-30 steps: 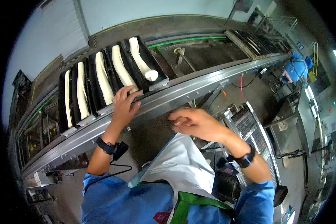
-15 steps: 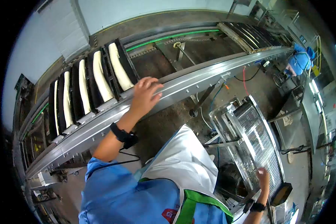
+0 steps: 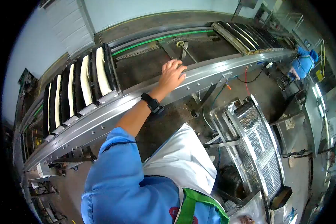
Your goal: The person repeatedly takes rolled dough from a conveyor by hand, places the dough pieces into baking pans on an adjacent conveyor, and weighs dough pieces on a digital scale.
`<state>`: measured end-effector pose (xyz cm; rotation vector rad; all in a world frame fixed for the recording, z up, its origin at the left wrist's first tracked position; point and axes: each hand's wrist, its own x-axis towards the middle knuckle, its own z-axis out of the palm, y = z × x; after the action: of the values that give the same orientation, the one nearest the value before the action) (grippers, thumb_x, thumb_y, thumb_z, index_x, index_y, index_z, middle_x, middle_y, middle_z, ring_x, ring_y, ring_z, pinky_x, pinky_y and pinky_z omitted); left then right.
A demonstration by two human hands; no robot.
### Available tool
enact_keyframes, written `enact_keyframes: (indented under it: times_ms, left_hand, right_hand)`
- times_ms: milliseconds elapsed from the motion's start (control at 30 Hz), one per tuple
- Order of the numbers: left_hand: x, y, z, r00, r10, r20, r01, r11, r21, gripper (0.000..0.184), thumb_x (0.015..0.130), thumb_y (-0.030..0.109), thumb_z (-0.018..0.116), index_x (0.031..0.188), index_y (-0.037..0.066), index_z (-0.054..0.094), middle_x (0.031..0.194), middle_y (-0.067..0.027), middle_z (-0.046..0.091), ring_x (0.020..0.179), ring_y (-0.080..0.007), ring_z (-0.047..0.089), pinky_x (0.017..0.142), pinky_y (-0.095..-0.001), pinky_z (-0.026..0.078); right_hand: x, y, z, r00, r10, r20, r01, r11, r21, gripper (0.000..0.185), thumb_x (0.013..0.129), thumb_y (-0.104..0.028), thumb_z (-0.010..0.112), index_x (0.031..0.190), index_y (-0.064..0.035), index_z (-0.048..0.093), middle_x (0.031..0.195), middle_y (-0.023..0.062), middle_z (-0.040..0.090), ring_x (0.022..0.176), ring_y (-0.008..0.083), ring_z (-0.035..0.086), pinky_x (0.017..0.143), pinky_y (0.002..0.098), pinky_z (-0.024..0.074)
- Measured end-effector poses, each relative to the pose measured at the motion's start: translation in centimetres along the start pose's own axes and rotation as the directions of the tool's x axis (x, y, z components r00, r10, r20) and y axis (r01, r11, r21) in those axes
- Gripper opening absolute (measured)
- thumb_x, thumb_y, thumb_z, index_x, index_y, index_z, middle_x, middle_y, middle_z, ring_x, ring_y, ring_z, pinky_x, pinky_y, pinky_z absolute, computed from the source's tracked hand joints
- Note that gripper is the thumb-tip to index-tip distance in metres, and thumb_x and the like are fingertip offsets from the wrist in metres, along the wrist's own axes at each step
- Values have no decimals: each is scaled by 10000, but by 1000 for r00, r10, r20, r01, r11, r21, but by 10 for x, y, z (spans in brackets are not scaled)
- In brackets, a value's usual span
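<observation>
My left hand (image 3: 172,74), a dark band on its wrist, reaches over the metal rail (image 3: 209,74) of the conveyor. Its fingers are apart and hold nothing; whether they touch the rail I cannot tell. To its left, a black grooved tray (image 3: 114,76) sits on the conveyor, carrying several long pale dough strips (image 3: 102,71), one per groove. At the bottom edge, a small part of what looks like my right hand (image 3: 245,219) shows, its fingers not readable.
Another loaded black tray (image 3: 227,35) lies farther along the conveyor. A mesh-belt conveyor (image 3: 258,130) stands on my right. A co-worker in blue (image 3: 303,62) is at the far right. A cable and hoses hang below the rail.
My left hand has moved right along the rail, away from the near tray. That tray has shifted left. My right hand has dropped from beside the mesh belt to the bottom edge.
</observation>
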<state>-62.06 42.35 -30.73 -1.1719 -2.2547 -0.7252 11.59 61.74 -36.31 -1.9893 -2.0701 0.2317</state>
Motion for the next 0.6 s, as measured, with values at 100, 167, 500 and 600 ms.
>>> enact_keyframes:
  times_ms: [100,167,500,600]
  left_hand:
    - [23,5,22,999,49,0,-49,998,31,229,687,193,563,900,108,555,1046,-76,458,1048,-249,363,850,-408,293]
    - [50,14,43,989,135,-63,-136,990,-24,221,639,165,578,852,106,574,967,-76,516,965,-248,454,767,-404,368]
    - [72,-52,118,961,122,248,-89,986,-141,289,795,231,486,1016,51,534,1090,-134,484,1029,-268,427,867,-365,312]
    - [68,-14,78,962,13,272,-19,1000,19,313,822,318,441,1025,97,528,1119,-93,449,1072,-255,366,912,-378,251]
  right_hand:
    - [14,12,-13,1000,20,-16,-18,992,126,173,766,-179,485,745,-19,549,692,88,558,673,165,528,612,283,418]
    - [7,27,-33,996,82,-25,-72,959,274,173,771,-176,477,751,-21,550,696,83,559,674,161,527,611,280,419]
    - [38,-46,-90,911,41,411,-397,361,844,273,832,-194,396,999,-5,500,942,109,569,863,226,543,745,326,439]
    - [58,10,-86,881,-397,256,171,772,612,271,826,-180,406,853,49,549,860,139,585,789,249,559,703,331,453]
